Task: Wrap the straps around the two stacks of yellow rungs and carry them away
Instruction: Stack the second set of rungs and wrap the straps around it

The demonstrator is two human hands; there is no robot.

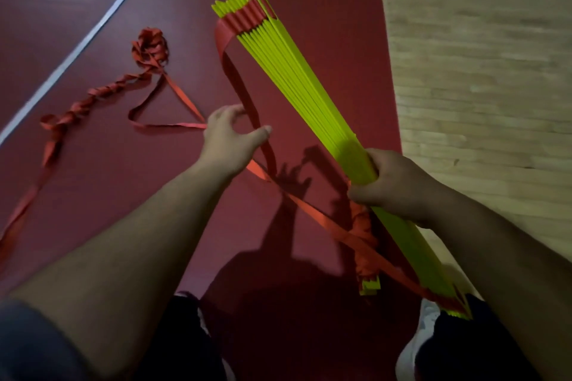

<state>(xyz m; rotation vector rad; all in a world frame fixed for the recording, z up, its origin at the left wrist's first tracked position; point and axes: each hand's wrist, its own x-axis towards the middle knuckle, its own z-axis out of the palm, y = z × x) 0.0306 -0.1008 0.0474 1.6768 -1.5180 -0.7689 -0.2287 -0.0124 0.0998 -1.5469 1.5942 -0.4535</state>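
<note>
A long stack of yellow rungs (297,83) slants from the top centre down to my right knee, with red strap threaded through its far end. My right hand (390,182) is shut around the stack near its middle. A red strap (247,99) loops from the far end of the stack down past my left hand (229,139), whose fingers pinch it. More strap (322,219) crosses to a wrapped bunch at the near end of the stack. A second stack is not clearly visible.
Loose red strap lies on the dark red floor (93,195) to the left, with a coiled bundle (150,46) and a twisted length (93,96). White floor lines (77,49) run diagonally. Wooden flooring (483,71) borders the right. My knees are at the bottom.
</note>
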